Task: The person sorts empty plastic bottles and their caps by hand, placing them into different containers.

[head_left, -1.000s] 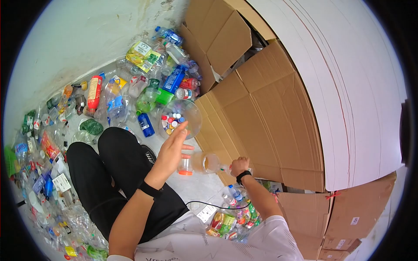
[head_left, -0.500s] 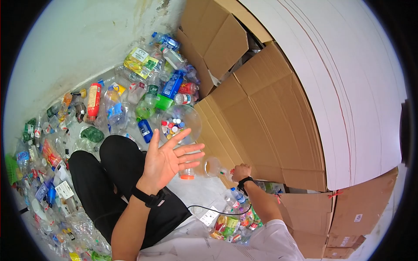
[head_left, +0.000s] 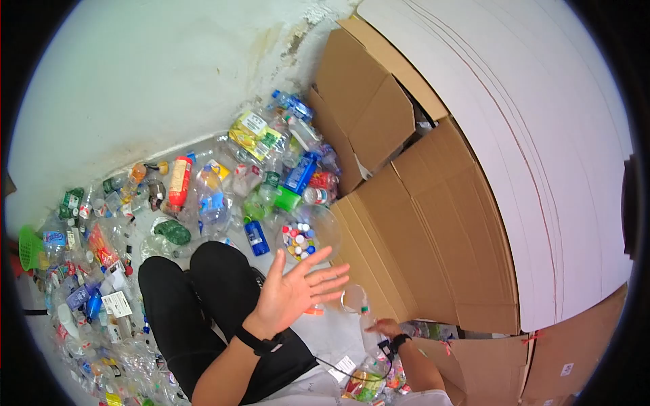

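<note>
One left hand has its grip spread; one right hand, grip unclear, is at one bottle

White label, carton sticker, print seemingly too small to read

Glossy see-through plastic bottle and tub, smooth plastic caps, matt cardboard, dull cloth trousers
</note>
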{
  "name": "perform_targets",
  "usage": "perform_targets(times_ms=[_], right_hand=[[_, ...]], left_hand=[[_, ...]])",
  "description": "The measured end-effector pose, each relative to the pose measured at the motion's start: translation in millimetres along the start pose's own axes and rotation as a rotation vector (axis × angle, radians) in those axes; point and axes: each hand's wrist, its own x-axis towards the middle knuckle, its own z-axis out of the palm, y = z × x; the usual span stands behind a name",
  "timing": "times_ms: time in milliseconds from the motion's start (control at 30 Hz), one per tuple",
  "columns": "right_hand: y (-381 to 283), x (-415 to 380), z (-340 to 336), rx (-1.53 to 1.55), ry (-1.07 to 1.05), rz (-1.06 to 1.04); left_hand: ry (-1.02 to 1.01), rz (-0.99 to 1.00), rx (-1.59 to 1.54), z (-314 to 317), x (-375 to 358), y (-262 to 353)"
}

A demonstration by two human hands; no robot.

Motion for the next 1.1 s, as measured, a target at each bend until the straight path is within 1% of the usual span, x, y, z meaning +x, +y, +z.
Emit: perform_targets(times_ms=[33, 100, 133, 200, 233, 300, 333, 367, 400, 433, 467, 533, 567, 633, 667, 700, 733, 767, 800, 833, 900, 967, 1000, 1033, 1067, 1100], right_hand=[[-6.9, -5.9, 0.8, -0.239, -0.050, -0.063], [-37.0, -18.7, 2.9, -0.527, -0.138, -0.107], [-44.7, -21.5, 5.7, -0.528, -0.136, -0.120], [-65.6, -21.0, 8.6, -0.359, -0.079, -0.123], [-82.6, -16.8, 6.8, -0.361, -0.077, -0.140], [-130.5, -1.1, -5.8, -0.430, 0.026, -0.174], [-171.0, -16.8, -18.7, -0.184, 0.091, -0.331], [-210.8, -15.4, -39.8, -0.283, 0.289, -0.592], [-262.1, -31.8, -58.9, -0.096, 0.303, -0.387], [-309.6, -49.4, -85.9, -0.130, 0.409, -0.382], [-326.0, -44.8, -102.5, -0.126, 0.656, -0.635], [-376.9, -63.9, -126.6, -0.266, 0.954, -0.721], [-394.3, -75.8, -132.6, -0.266, 0.956, -0.726], [-418.9, -95.7, -134.2, 0.030, 0.774, -0.805], [-422.6, -99.7, -128.8, 0.201, 0.604, -0.872], [-423.9, -105.9, -124.0, 0.196, 0.611, -0.868], [-422.5, -114.1, -119.1, 0.529, 0.299, -0.793], [-419.4, -119.3, -114.3, 0.849, -0.020, -0.690], [-415.2, -112.5, -110.3, 0.921, -0.145, -0.671], [-412.0, -114.3, -107.5, 0.929, -0.132, -0.665], [-403.8, -119.9, -100.9, 1.235, -0.565, -0.680], [-402.5, -135.5, -93.6, 1.281, -0.569, -0.687], [-401.7, -140.9, -91.0, 1.303, -0.636, -0.694], [-402.5, -145.3, -89.4, 1.320, -0.713, -0.701], [-402.4, -149.3, -87.8, 1.321, -0.725, -0.715], [-398.8, -154.6, -86.8, 1.311, -0.752, -0.711]], left_hand=[[0.001, 0.012, 0.012, -0.8, -1.9, -0.3], [0.002, -0.008, -0.009, -1.5, -6.0, -1.1], [-0.001, -0.003, -0.025, -1.1, -8.4, -2.1], [-0.007, -0.001, -0.025, -0.1, -11.1, -3.7], [-0.011, -0.008, -0.038, 0.8, -12.3, -5.0], [-0.013, 0.001, -0.015, 3.3, -14.8, -6.1], [-0.024, -0.007, -0.002, 4.1, -16.4, -5.9], [-0.033, -0.019, 0.012, 5.4, -18.9, -5.6], [-0.040, -0.009, 0.018, 7.2, -20.7, -5.2], [-0.031, -0.006, 0.029, 9.2, -22.8, -3.8], [-0.027, 0.000, 0.046, 11.6, -25.0, -2.6], [-0.025, 0.015, 0.067, 15.9, -29.6, 1.2], [-0.025, 0.034, 0.068, 18.0, -32.0, 3.0], [-0.032, 0.057, 0.065, 20.0, -36.3, 6.4], [-0.023, 0.095, 0.069, 18.6, -39.8, 9.5], [-0.016, 0.130, 0.071, 17.6, -42.8, 12.1], [0.028, 0.169, 0.063, 19.7, -46.3, 15.7], [0.023, 0.159, 0.055, 17.6, -51.3, 19.0], [0.041, 0.197, 0.058, 13.6, -56.9, 24.1], [0.058, 0.231, 0.061, 10.7, -62.3, 29.9], [0.083, 0.311, 0.070, 9.5, -76.9, 41.2], [0.148, 0.398, 0.018, 8.8, -90.5, 52.2], [0.143, 0.390, 0.015, 9.5, -96.6, 57.5], [0.178, 0.454, 0.034, 10.2, -103.7, 63.4], [0.220, 0.526, 0.057, 10.6, -108.6, 67.4], [0.236, 0.545, 0.063, 9.4, -111.3, 68.5]])
